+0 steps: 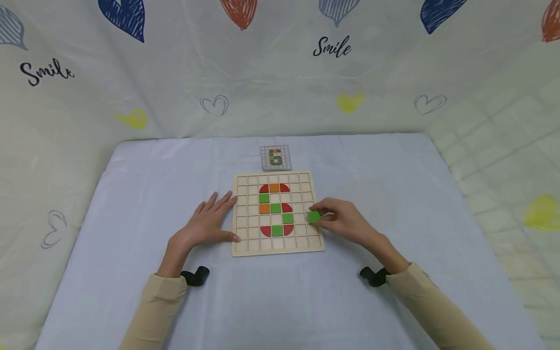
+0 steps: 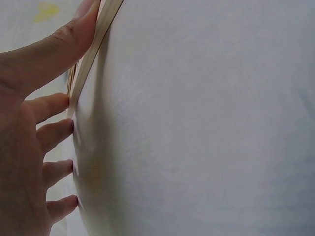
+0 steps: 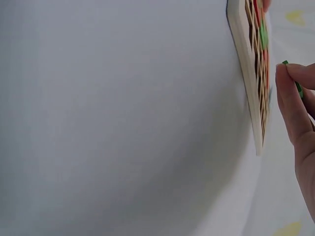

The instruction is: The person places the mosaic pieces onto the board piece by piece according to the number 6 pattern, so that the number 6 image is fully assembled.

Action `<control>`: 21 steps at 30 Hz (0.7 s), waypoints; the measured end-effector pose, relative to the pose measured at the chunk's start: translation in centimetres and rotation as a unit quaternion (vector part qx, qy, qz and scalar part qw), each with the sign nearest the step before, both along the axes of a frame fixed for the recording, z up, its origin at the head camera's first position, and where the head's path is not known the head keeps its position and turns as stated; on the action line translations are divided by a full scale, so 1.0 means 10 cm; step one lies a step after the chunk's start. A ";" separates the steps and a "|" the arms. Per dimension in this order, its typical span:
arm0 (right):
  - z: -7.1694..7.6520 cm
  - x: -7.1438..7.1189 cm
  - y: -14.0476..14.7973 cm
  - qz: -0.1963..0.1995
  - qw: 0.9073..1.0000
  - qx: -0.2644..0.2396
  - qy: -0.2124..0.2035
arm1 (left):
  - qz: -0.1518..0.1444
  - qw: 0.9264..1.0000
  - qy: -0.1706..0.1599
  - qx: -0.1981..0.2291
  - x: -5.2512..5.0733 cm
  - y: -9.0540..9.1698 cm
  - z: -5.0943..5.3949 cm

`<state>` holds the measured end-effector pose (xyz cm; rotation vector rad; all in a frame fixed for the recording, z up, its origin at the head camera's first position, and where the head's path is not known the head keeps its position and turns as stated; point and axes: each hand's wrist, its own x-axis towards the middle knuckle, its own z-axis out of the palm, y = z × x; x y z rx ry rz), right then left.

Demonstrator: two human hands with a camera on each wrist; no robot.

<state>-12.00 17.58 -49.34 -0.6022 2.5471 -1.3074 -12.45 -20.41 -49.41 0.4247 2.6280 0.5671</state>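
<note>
A wooden grid board [image 1: 245,246] lies flat on the table, with several red, orange and green tiles set in its middle cells. My left hand [image 1: 204,224] has its fingers spread, thumb and fingertips touching the board's left edge. In the left wrist view, the thumb [image 2: 64,44] lies against the board's side [image 2: 91,56]. Between thumb and fingers, my right hand [image 1: 345,219] pinches a green square tile [image 1: 313,217] over the board's right edge. The right wrist view shows this tile [image 3: 299,89] above the board [image 3: 250,83], mostly hidden by the fingers.
Just behind the board lies a small pattern card [image 1: 276,158] printed with a similar coloured figure on a grid. A white cloth [image 1: 372,165] covers the table. Behind it hangs a curtain [image 1: 280,114] with hearts and lettering.
</note>
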 end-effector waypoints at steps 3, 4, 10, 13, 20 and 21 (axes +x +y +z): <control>0.01 -0.02 -0.07 0.002 1.000 -0.011 -0.006 | 0.000 1.000 -0.002 0.001 0.00 0.01 0.01; 0.02 -0.03 -0.10 0.004 1.000 -0.012 -0.008 | 0.000 1.000 -0.002 0.001 0.00 0.00 0.01; 0.02 -0.07 -0.27 0.016 1.000 -0.014 0.002 | -0.001 1.000 -0.001 0.004 0.00 -0.01 0.01; 0.02 -0.08 -0.36 0.021 1.000 -0.020 0.005 | -0.001 1.000 -0.002 0.005 0.01 -0.01 0.02; 0.03 -0.11 -0.56 0.037 0.999 -0.001 0.020 | 0.000 1.000 0.000 0.005 0.01 0.00 0.02; 0.03 -0.11 -0.59 0.039 0.999 0.001 0.021 | 0.000 1.000 0.000 0.005 0.01 0.00 0.02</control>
